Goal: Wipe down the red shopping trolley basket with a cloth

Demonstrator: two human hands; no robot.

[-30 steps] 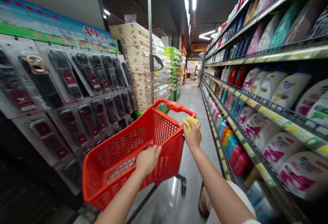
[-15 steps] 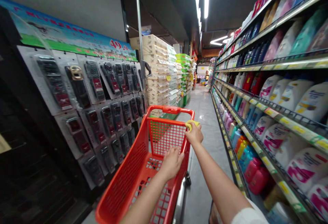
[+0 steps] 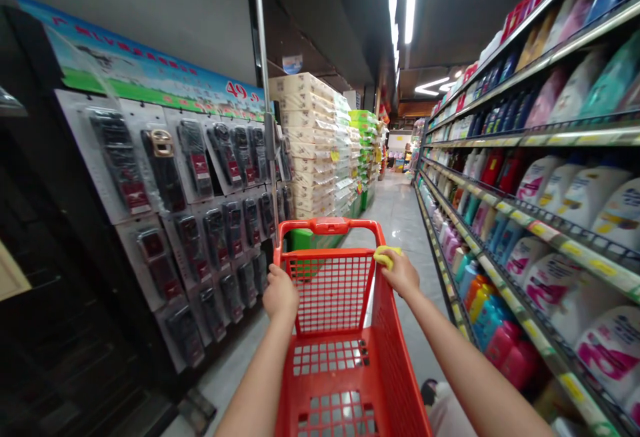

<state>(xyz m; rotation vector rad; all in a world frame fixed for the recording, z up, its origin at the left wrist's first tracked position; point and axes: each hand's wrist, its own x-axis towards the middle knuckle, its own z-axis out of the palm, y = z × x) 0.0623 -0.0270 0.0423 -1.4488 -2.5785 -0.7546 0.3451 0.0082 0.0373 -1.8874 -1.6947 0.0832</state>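
A red plastic shopping basket on wheels (image 3: 345,330) stands right in front of me in a shop aisle, and nothing lies inside it. My left hand (image 3: 280,296) is closed on the basket's left rim near the far corner. My right hand (image 3: 401,273) rests on the far right corner of the rim, fingers closed round a small yellow thing (image 3: 386,256) that looks like a cloth or sponge. A red handle (image 3: 327,225) runs across the far end of the basket.
To the left hangs a display board of packaged dark items (image 3: 200,184), then stacks of boxed tissue packs (image 3: 313,144). On the right, long shelves (image 3: 550,230) carry bottles and refill pouches. The grey tiled aisle floor (image 3: 397,214) runs ahead between them.
The basket has swung from pointing right to straight ahead of me. My left hand moved from the near right rim to the left rim. My right hand kept the yellow thing.
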